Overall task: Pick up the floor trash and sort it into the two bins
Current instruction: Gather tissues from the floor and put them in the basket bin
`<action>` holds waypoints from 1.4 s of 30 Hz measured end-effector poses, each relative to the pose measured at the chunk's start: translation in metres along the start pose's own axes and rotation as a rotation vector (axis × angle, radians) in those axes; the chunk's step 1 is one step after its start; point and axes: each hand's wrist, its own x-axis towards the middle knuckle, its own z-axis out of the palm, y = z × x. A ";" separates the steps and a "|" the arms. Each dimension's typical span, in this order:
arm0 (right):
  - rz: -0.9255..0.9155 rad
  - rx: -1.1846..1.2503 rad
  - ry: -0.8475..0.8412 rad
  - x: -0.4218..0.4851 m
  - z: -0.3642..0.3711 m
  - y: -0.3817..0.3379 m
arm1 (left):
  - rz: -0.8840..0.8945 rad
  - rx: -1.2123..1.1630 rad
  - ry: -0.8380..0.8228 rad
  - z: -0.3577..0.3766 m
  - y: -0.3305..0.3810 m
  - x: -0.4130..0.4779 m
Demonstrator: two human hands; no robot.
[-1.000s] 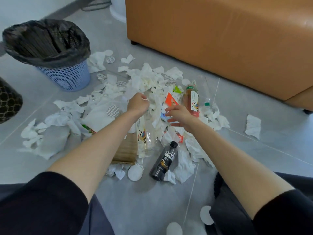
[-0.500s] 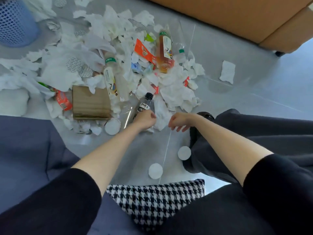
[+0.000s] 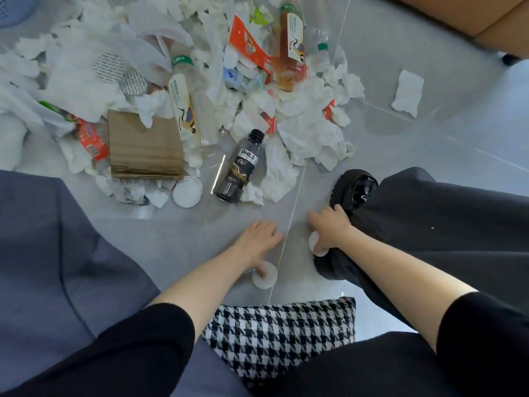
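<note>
Two white round cotton pads lie on the grey floor close to my knees. My left hand (image 3: 257, 239) lies spread on the floor, its thumb touching one pad (image 3: 267, 277). My right hand (image 3: 329, 227) pinches the other pad (image 3: 315, 243) beside my black trouser hem; its thumb is hidden under the pad. Beyond the hands spreads the trash pile: crumpled white tissues (image 3: 309, 136), a dark PH8.0 bottle (image 3: 243, 167), a clear bottle with a green cap (image 3: 186, 104), an amber drink bottle (image 3: 289, 47), a piece of cardboard (image 3: 143, 147) and red wrappers (image 3: 249, 44).
A corner of the blue bin (image 3: 11, 7) shows at the top left. The orange sofa (image 3: 486, 15) fills the top right. My black shoe (image 3: 355, 187) and trouser leg sit right of the hands. A houndstooth cushion (image 3: 283, 336) lies under my arms. One tissue (image 3: 408, 93) lies apart.
The view tilted down toward my lap. Both hands drew back from beside the dark bottle to the two round pads near my knees, and the right hand took hold of one.
</note>
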 end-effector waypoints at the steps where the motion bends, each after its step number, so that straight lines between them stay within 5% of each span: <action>1: 0.010 0.018 0.008 0.001 0.000 0.000 | 0.011 -0.002 0.004 0.001 0.000 0.000; 12: 0.016 0.566 -0.079 0.008 -0.048 -0.002 | -0.018 0.077 -0.066 0.004 0.012 -0.001; 16: -0.036 0.607 0.011 0.008 -0.094 -0.003 | -0.138 -0.144 -0.189 -0.025 -0.002 -0.005; 25: -0.071 0.651 0.441 -0.018 -0.269 -0.003 | -0.532 -0.661 0.439 -0.192 -0.122 -0.077; 31: -0.206 1.202 0.653 -0.060 -0.387 -0.022 | -0.556 -0.606 0.740 -0.334 -0.168 -0.173; 36: -0.409 1.579 0.611 -0.097 -0.462 -0.065 | -0.587 -0.611 0.855 -0.388 -0.193 -0.262; 42: -0.659 1.617 0.445 -0.102 -0.527 -0.128 | -0.644 -0.967 1.084 -0.374 -0.233 -0.331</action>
